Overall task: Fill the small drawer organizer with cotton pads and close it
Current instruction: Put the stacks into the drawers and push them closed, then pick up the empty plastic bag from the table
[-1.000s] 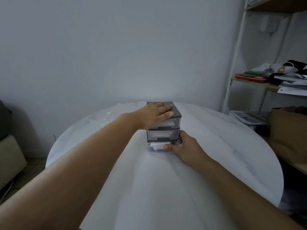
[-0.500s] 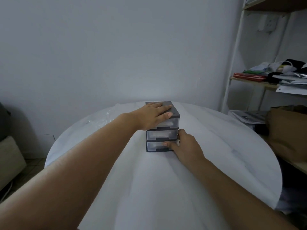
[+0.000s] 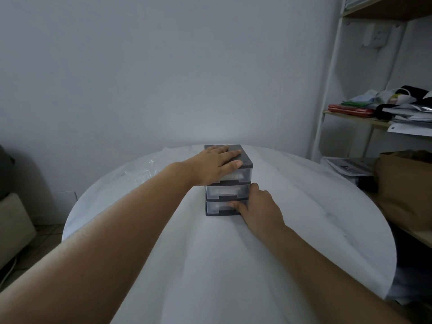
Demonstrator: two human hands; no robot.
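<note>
Organizer [image 3: 224, 191] stands on the table [image 3: 210, 265]. Left hand [image 3: 217, 163] lies flat on its top, fingers straight, pinning it. Right hand [image 3: 259, 208] has its fingers extended against the bottom drawer [image 3: 218, 206], gripping nothing. Drawer looks near flush. Push square and centred, and keep the top pinned.

Dim, cool, even light; wide-angle edge distortion

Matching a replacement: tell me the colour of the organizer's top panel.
Dark grey top panel, clearest in the head view, under the left hand.
</note>
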